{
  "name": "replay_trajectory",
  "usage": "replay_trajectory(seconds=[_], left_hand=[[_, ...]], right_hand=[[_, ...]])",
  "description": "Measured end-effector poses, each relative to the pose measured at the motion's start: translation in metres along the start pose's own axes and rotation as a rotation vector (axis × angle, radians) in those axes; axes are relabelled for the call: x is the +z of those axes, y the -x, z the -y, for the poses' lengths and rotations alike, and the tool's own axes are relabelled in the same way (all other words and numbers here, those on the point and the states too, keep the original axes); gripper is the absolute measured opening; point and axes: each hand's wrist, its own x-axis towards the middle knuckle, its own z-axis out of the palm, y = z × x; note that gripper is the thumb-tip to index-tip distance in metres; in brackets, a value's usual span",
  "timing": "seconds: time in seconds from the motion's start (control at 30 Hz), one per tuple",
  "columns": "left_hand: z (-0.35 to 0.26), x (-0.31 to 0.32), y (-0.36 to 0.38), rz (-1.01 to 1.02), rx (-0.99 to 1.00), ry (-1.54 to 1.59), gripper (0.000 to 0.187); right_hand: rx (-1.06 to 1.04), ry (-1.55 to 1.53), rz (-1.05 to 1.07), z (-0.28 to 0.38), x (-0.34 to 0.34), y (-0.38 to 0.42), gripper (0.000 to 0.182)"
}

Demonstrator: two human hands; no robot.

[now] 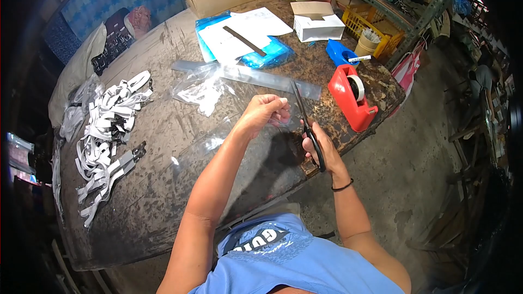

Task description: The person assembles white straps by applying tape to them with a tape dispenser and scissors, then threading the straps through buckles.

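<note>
My right hand (320,144) is closed round the handles of black scissors (308,129), whose blades point up and away from me over the table. Just left of the blades, my left hand (265,113) is held in a pinch, with clear plastic at or just below its fingertips; what exactly it grips is hard to make out. Clear plastic sheets (218,139) lie under and beside my left forearm. Beyond my hands are a long clear plastic strip (272,80) and a crumpled clear bag (199,88). A red tape dispenser (344,95) stands right of the scissors.
White straps (111,125) with black clips lie piled at the left. Papers (234,35) with a dark ruler (244,41) rest on blue packets at the back. A white box (318,28), blue dispenser (340,53) and yellow basket (376,27) stand at the back right.
</note>
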Motion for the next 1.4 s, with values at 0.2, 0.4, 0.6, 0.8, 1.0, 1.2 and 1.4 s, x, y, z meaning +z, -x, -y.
replay_trajectory(seconds=[0.2,0.4,0.6,0.8,1.0,1.2,1.4], left_hand=[[-0.001,0.0,0.0,0.007,-0.001,-0.012,0.027],[0.001,0.0,-0.002,0.012,0.004,-0.009,0.027],[-0.002,0.001,-0.002,0.004,0.007,-0.033,0.029],[-0.002,0.0,-0.004,0.016,0.006,-0.059,0.028],[-0.004,0.003,-0.002,0.026,-0.04,-0.086,0.026],[-0.004,0.004,-0.001,0.033,-0.034,-0.081,0.024],[-0.004,0.005,-0.002,0.043,-0.029,-0.088,0.024]], right_hand=[[-0.051,0.045,-0.036,-0.001,0.0,0.0,0.081],[0.003,0.05,-0.038,-0.007,0.001,-0.001,0.096],[0.011,0.043,-0.057,-0.008,0.001,-0.001,0.099],[0.015,0.05,-0.07,-0.009,0.0,0.003,0.088],[-0.045,0.12,-0.073,-0.013,-0.001,0.001,0.079],[0.052,0.051,-0.052,-0.007,-0.002,0.0,0.089],[0.087,-0.001,-0.043,0.014,-0.004,0.0,0.094]])
